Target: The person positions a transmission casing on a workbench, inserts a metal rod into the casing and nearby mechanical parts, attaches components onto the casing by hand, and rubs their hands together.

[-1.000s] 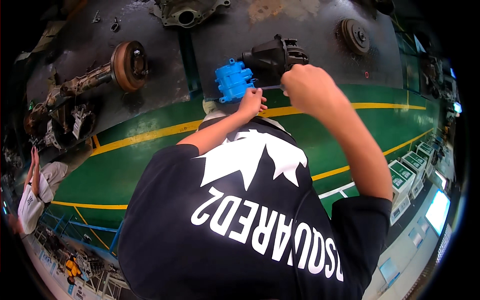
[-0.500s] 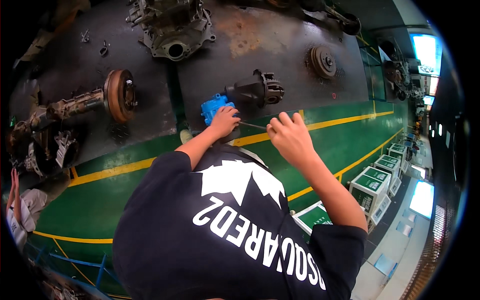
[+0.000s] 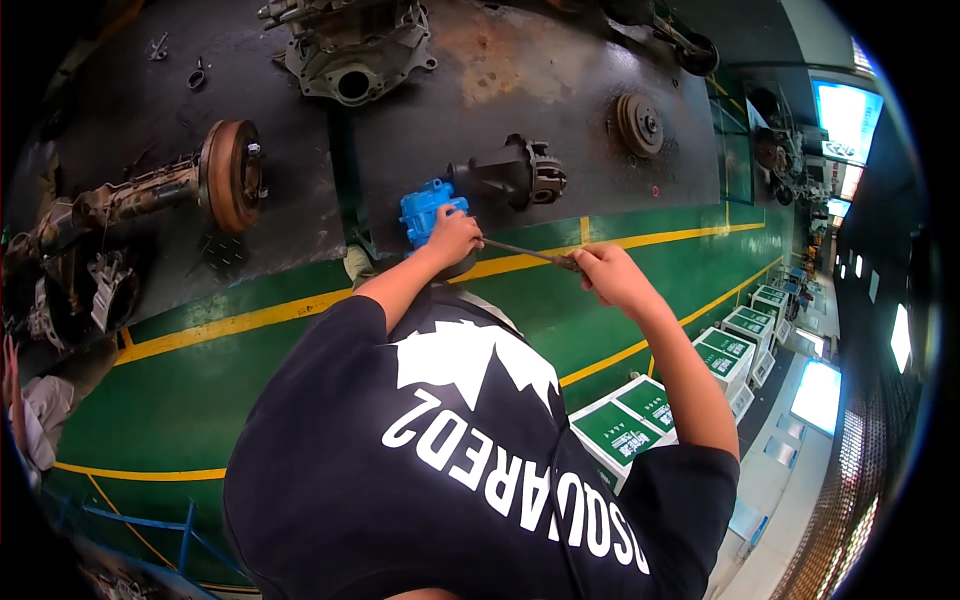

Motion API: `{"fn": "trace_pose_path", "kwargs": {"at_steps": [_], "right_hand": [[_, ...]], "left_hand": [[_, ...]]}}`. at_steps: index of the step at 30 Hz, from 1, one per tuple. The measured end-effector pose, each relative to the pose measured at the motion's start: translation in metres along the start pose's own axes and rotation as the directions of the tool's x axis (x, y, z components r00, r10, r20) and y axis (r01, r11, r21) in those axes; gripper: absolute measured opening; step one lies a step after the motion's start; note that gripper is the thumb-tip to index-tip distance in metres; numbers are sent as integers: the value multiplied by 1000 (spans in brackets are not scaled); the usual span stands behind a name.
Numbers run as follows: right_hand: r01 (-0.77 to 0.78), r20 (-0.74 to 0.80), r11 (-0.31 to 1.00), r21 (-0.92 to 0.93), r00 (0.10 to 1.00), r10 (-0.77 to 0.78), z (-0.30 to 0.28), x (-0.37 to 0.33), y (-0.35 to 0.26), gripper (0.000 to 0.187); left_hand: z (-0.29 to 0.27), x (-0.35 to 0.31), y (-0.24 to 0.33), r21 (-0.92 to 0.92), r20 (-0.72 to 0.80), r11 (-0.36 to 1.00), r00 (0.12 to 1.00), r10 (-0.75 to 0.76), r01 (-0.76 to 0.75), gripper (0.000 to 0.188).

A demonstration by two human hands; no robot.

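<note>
A blue painted metal housing with bolts sits at the near edge of the dark workbench, and a dark round part shows beneath it. My left hand is closed over its right side, fingers bent against it. From beside those fingers a thin metal shaft runs rightward to a darker handle, like a screwdriver. My right hand is wrapped round the handle end. The tip of the shaft is hidden by my left hand. Just behind the housing lies a black differential carrier with a toothed-looking end.
Farther back stands a large gearbox casing. A rusty axle with a brake drum lies on the left, and a round hub disc on the right. White-green boxes line the floor. Another person's trousers show at far left.
My right hand has moved slightly right and turned, its fingers now closed lower round the handle. The shaft still meets my left hand, which stays on the blue housing. The view has shifted slightly.
</note>
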State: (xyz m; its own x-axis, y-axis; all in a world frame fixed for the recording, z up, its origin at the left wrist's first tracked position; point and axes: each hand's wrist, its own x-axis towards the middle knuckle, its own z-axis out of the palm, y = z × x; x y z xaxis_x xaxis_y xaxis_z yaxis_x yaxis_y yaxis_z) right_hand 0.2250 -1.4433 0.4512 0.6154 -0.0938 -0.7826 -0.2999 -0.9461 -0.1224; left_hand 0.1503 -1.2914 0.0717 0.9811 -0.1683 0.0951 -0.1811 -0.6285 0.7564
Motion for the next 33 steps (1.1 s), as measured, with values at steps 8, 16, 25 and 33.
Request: {"fn": "trace_pose_path", "kwargs": {"at_steps": [8, 16, 25, 33], "right_hand": [[649, 195, 91, -755, 355, -914, 15, -28, -19, 27], [716, -591, 590, 373, 674, -444, 67, 13, 17, 15], [793, -330, 572, -210, 494, -805, 16, -18, -6, 18], [983, -170, 81, -167, 52, -984, -13, 21, 30, 29]], "left_hand": [[7, -3, -8, 63, -143, 993, 984, 106, -98, 14], [5, -3, 0, 70, -89, 997, 995, 40, -34, 15], [-38, 12, 56, -158, -74, 987, 997, 26, -38, 16], [-77, 21, 125, -80, 33, 997, 999, 0, 2, 23]]}}
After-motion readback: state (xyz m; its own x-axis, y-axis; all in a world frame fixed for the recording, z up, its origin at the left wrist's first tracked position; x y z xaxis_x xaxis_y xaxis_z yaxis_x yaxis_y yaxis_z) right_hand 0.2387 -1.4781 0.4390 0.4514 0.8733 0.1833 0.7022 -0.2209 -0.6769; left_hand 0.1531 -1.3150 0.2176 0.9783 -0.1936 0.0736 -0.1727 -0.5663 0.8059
